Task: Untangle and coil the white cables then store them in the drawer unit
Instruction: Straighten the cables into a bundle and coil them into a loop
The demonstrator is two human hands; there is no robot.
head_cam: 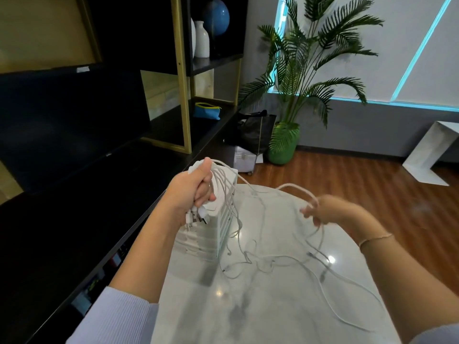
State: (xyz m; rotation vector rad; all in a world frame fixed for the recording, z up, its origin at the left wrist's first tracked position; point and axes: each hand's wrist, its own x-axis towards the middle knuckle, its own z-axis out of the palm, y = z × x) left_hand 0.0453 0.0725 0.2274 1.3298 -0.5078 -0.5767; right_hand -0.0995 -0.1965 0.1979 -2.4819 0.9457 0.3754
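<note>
My left hand (196, 189) is closed around a bundle of white cables (224, 192), held up above the table; their plugs stick out below my fist. From there the cables hang down in a tangle (250, 263) onto the white marble table (260, 306). My right hand (323, 211) pinches one white cable (295, 188) that arcs over from the left-hand bundle and drops past my fingers to the tabletop. The white drawer unit (211, 234) stands on the table's left side, partly hidden behind my left hand and the hanging cables.
A long black sideboard (74, 219) runs along the left, close to the table edge. Behind stand a gold-framed shelf (182, 95) with vases, a potted palm (284, 142) and a black bag (255, 130). Wooden floor (347, 175) lies to the right.
</note>
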